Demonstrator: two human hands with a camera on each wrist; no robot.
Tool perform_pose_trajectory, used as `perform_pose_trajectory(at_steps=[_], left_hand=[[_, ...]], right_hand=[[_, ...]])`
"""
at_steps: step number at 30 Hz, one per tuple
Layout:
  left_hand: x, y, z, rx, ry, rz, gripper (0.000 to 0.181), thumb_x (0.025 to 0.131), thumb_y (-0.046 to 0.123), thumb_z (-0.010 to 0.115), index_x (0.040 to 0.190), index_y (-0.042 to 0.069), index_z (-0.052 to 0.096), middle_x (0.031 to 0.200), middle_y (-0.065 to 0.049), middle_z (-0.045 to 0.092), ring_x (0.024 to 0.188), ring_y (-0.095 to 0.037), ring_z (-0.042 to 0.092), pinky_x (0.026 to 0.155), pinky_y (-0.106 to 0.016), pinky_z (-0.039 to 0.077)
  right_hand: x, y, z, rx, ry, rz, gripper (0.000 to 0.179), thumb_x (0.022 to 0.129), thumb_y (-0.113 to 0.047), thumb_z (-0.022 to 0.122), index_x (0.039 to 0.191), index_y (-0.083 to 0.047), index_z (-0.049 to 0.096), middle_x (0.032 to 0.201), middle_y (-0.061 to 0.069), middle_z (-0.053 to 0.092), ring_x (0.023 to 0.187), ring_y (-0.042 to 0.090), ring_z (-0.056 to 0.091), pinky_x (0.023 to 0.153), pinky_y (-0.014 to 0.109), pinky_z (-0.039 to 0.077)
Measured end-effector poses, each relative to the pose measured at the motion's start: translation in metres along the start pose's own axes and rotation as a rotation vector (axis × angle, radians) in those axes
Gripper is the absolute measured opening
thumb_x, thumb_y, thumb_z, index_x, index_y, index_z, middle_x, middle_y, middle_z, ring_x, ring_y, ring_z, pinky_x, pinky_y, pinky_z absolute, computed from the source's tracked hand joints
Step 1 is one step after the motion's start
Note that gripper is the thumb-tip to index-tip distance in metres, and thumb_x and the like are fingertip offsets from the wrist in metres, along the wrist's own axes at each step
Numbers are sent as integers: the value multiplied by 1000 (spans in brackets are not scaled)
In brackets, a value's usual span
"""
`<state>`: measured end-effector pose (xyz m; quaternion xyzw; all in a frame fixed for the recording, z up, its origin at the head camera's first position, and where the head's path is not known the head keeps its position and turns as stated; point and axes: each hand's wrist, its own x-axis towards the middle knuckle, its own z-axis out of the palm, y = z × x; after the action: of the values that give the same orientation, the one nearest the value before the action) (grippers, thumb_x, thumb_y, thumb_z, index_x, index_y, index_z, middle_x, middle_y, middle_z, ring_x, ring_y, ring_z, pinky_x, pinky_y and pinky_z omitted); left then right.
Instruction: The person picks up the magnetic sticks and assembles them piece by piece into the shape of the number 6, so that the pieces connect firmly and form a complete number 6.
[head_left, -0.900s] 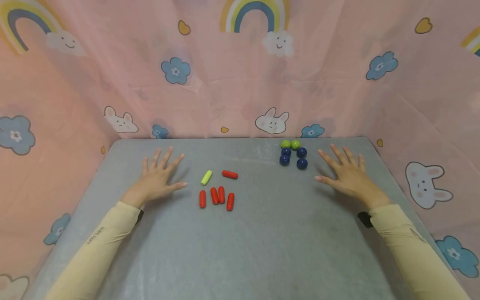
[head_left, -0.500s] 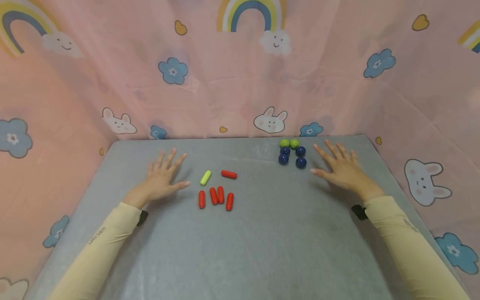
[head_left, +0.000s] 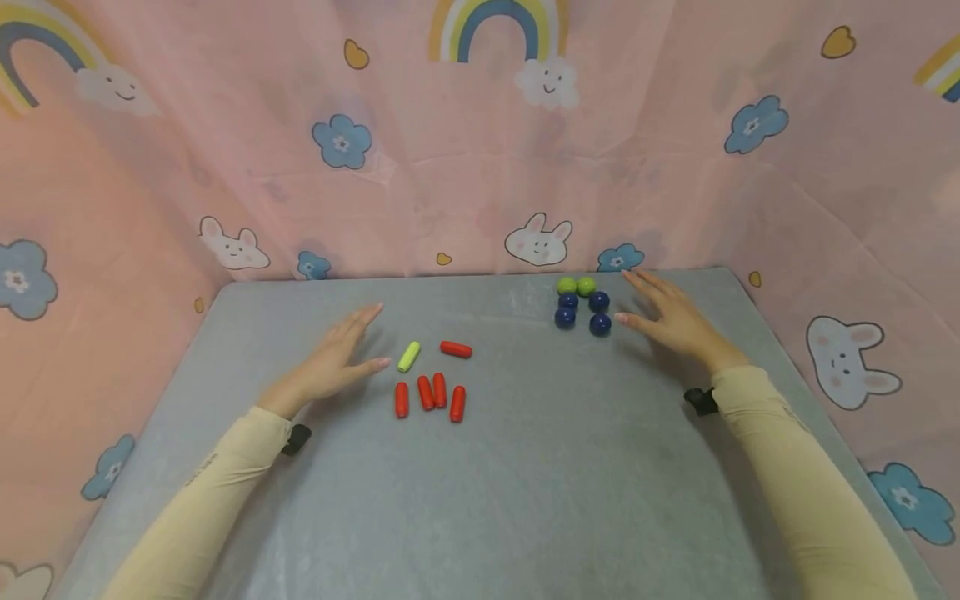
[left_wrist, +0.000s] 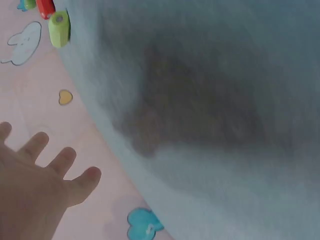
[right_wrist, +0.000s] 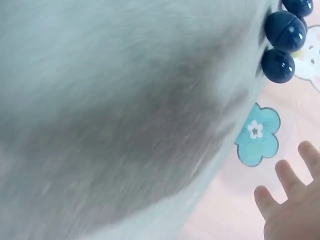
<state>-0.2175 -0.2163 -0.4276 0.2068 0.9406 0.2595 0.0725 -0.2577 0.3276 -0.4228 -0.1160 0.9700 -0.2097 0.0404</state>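
Far left: beige fabric sleeve (head_left: 217, 487), black wrist-worn device (head_left: 296, 439) at the cuff. Left hand (head_left: 326, 362) is raised over the grey, matte-covered table (head_left: 525, 508), fingers straight, thumb spread away, nothing gripped. Its shadow shows on the surface in the left wrist view.

Just right of that thumb: yellow-green short cylinder (head_left: 408, 357), lying at a slant, material unclear. Nearest item to the left hand, not touched.

Next, five glossy red short cylinders, all lying down. Front row of four: leftmost (head_left: 402, 400) alone, then a close-set pair (head_left: 432, 392), then one (head_left: 457, 404) a bit apart. Fifth (head_left: 456, 349) lies crosswise behind them.

Further right, near the table's back edge: two shiny green balls (head_left: 577, 287) side by side, four shiny dark blue balls (head_left: 600, 324) in front, two per side.

Right hand (head_left: 675, 323): raised, fingers extended, thumb apart, grip unloaded. Thumb tip just beside the front-right blue ball, slight gap in head view. Second beige sleeve (head_left: 787, 475) follows.
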Motion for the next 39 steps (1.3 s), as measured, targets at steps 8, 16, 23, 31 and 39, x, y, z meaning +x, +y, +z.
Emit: perform_pose_trajectory(at_steps=[8,16,23,31,39], left_hand=[[8,8,9,-177,54,-40,73,94,32,68,154,13,31,152,-16,41,137,-38,45,110,-58,43],[14,10,16,-253,100,-115,52,92,17,70,137,0,52,125,-22,63,113,-37,65,92,-47,57],[19,7,25,-261,59,-190,41,89,20,74,124,1,63,109,-16,70,94,-23,65,73,-25,53],[22,11,31,-283,32,-216,37,85,21,78,114,-1,69,94,-13,69,75,-14,59,63,-22,49],[22,13,32,-266,42,-216,36,83,25,80,109,2,72,86,-8,69,73,-13,56,64,-23,47]], right_hand=[[24,0,2,190,-1,60,79,94,-63,53,158,-31,21,166,13,21,148,45,25,114,73,21],[54,-5,9,366,19,105,67,96,-52,59,151,-19,40,153,16,44,140,39,42,114,65,32],[72,-8,17,495,9,146,54,98,-36,61,147,-18,47,148,19,49,137,39,45,114,59,37],[78,-16,24,532,-8,209,54,97,-35,64,145,-13,50,149,20,48,140,39,41,119,57,30],[82,-16,29,542,5,213,53,96,-32,65,142,-10,53,149,21,48,141,38,41,120,57,29]])
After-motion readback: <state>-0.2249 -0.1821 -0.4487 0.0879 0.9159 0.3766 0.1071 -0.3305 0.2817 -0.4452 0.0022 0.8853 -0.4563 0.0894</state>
